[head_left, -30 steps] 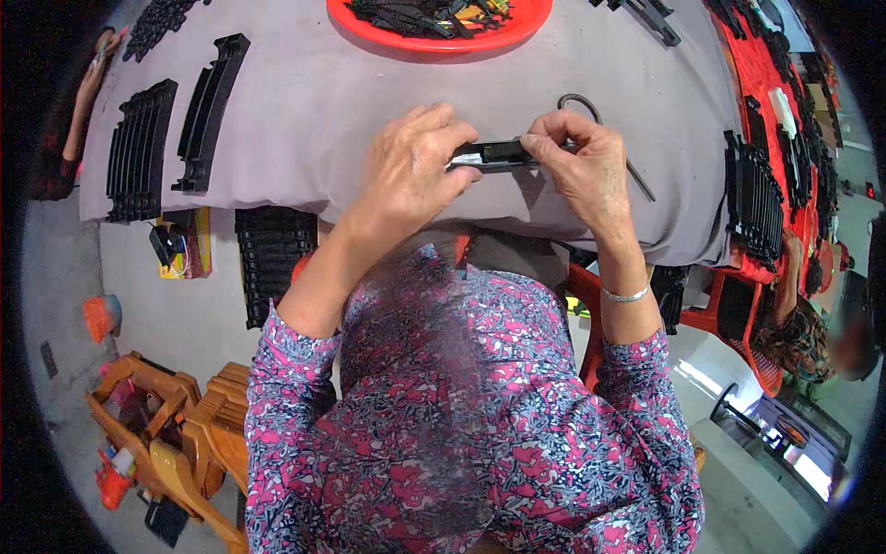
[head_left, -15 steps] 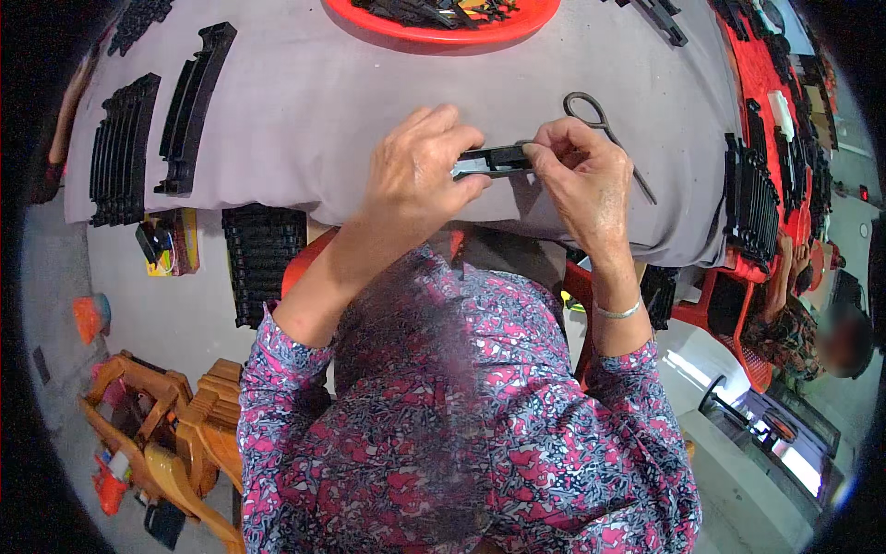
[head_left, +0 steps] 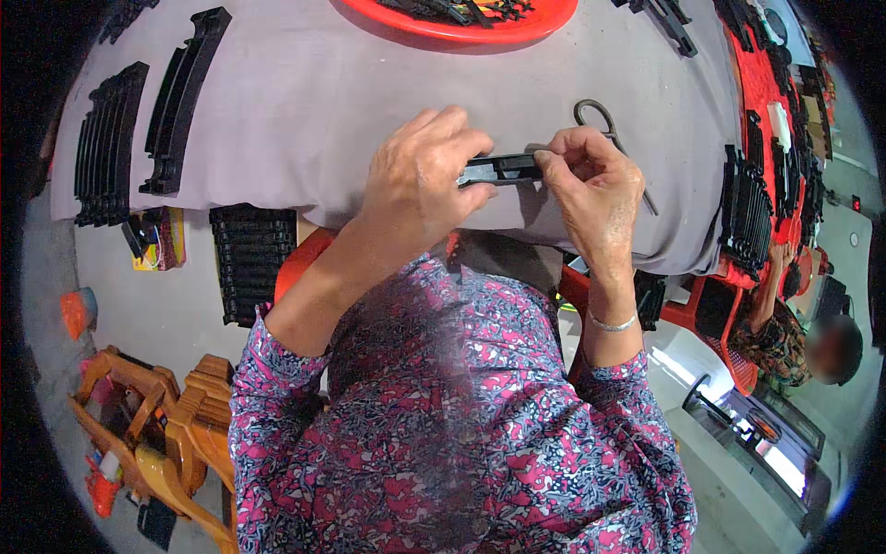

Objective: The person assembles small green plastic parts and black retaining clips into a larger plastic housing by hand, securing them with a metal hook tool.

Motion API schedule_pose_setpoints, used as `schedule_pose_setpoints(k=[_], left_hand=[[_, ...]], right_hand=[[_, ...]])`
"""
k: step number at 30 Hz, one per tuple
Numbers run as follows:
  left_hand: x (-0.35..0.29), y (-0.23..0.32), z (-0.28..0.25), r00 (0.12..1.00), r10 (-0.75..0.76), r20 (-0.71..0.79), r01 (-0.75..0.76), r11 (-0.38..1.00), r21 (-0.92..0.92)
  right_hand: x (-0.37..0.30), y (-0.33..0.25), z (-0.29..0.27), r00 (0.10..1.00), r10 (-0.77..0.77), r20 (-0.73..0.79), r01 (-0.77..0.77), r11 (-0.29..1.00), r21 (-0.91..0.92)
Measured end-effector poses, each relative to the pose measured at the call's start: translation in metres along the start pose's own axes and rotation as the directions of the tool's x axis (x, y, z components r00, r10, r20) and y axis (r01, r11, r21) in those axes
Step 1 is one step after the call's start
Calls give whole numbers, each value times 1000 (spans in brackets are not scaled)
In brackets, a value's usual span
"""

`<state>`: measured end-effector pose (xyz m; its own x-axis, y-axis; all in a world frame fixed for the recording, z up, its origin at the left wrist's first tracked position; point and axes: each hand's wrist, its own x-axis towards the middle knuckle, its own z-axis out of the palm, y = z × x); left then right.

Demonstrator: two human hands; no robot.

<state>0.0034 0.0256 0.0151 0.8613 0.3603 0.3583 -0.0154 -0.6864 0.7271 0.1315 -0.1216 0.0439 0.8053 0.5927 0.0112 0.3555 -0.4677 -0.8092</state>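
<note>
Over the grey cloth-covered table (head_left: 305,111), both my hands hold a small, long black plastic piece (head_left: 515,168) with an open, frame-like middle. My left hand (head_left: 420,166) grips its left end between thumb and fingers. At the other end, my right hand (head_left: 595,180) pinches it with thumb and forefinger; the fingertips hide that tip. Just beyond my right hand lies a dark metal tool with a looped handle (head_left: 609,120), partly covered by the hand.
A red basin (head_left: 443,35) with black parts stands at the far edge. Rows of long black plastic strips (head_left: 111,143) lie at left, and another stack (head_left: 746,208) at right. Below the table are more black strips (head_left: 254,268). A person (head_left: 784,342) sits at far right.
Both hands keep their hold on the black piece, which sits slightly further right and is a little more turned. The surroundings have shifted slightly in the view.
</note>
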Motion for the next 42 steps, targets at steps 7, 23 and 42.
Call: schedule_pose_setpoints(k=[7, 23, 42], left_hand=[[-1, -2, 1, 1000, -2, 4, 2, 1000, -18], [-1, 1, -3, 1000, -26, 14, 29, 982, -187], [-2, -6, 5, 999, 50, -11, -51, 987, -153]], right_hand=[[1, -3, -3, 1000, 0, -9, -1, 998, -59], [-2, -17, -1, 995, -99, 14, 100, 963, -250], [1, -10, -10, 990, 79, 117, -110, 952, 287]])
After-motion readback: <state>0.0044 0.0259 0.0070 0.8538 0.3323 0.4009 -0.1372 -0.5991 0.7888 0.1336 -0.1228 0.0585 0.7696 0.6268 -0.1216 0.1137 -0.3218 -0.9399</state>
